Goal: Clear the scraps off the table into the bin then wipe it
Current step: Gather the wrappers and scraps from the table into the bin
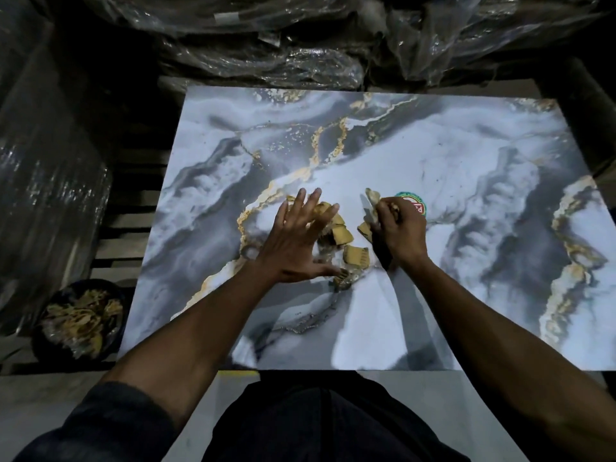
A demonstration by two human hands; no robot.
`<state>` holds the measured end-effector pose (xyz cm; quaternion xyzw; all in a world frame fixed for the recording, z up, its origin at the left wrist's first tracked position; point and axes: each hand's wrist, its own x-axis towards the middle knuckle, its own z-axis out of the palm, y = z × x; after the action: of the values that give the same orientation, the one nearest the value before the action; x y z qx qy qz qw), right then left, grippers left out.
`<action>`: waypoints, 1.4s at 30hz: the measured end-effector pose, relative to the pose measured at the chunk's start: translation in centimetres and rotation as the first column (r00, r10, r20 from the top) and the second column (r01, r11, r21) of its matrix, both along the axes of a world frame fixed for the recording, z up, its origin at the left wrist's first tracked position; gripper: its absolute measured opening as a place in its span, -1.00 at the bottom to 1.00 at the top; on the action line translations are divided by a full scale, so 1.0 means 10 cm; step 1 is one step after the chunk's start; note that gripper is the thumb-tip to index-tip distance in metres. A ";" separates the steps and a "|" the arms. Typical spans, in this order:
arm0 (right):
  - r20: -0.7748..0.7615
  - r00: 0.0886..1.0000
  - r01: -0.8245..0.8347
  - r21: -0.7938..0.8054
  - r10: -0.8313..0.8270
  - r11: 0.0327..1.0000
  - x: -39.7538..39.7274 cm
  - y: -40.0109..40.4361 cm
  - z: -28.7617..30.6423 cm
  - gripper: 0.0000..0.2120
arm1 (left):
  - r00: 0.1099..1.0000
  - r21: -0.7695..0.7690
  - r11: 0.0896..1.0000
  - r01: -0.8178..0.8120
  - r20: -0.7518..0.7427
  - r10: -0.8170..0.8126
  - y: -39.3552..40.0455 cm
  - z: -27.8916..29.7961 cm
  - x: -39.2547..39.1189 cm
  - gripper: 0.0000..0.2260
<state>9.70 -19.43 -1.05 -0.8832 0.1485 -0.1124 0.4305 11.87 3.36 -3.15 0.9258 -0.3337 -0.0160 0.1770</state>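
Our left hand (296,241) lay flat and open over the brown scraps (346,241) on the marble surface (466,155). Our right hand (398,225) had a tight grip on a few scraps. The bin (80,320) sat on the floor beside the surface.

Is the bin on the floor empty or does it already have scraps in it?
Not empty. The bin, left of the table, already holds a heap of tan scraps.

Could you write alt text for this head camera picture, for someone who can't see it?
Seen from above, a person gathers tan scraps on a marble-patterned table: the left hand lies flat with fingers spread, and the right hand grips a few pieces. A dark bin already holding scraps stands on the floor to the left of the table.
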 end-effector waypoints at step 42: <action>-0.198 0.937 -0.346 -0.650 0.289 0.677 -0.14 0.61 -0.37 -0.37 | 0.972 -0.057 0.971 -0.234 -0.019 0.233 0.63 0.12 0.02 -0.73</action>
<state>8.29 -13.37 -4.71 -0.9942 -0.0411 -0.0472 0.0871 12.06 9.70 -1.98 0.9529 -0.2216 0.0090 0.2067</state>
